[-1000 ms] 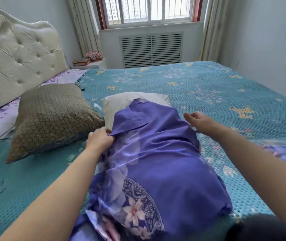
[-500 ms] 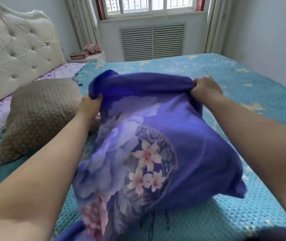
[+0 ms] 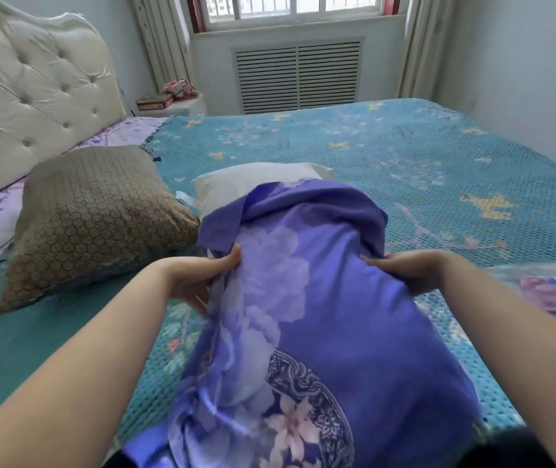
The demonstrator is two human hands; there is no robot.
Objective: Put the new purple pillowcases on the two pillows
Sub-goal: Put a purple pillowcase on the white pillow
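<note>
Gripping the purple pillowcase [image 3: 330, 315] at its two sides, the left hand [image 3: 199, 278] and right hand [image 3: 408, 270] each keep a closed grip on the cloth — it lies on the bed [image 3: 438, 157], partly over the white pillow [image 3: 253, 184]. Beside it rests a brown pillow [image 3: 91, 217] — near the headboard [image 3: 33, 92].

Tufted cream headboard [image 3: 33, 86], teal patterned bedspread [image 3: 405, 157], slatted radiator cover [image 3: 298, 77] under window [image 3: 290, 8], nightstand [image 3: 168, 108] with books [image 3: 155, 102]

Both forearms extended, left hand [image 3: 199, 278] and right hand [image 3: 408, 270] gripping, thumbs on top.
</note>
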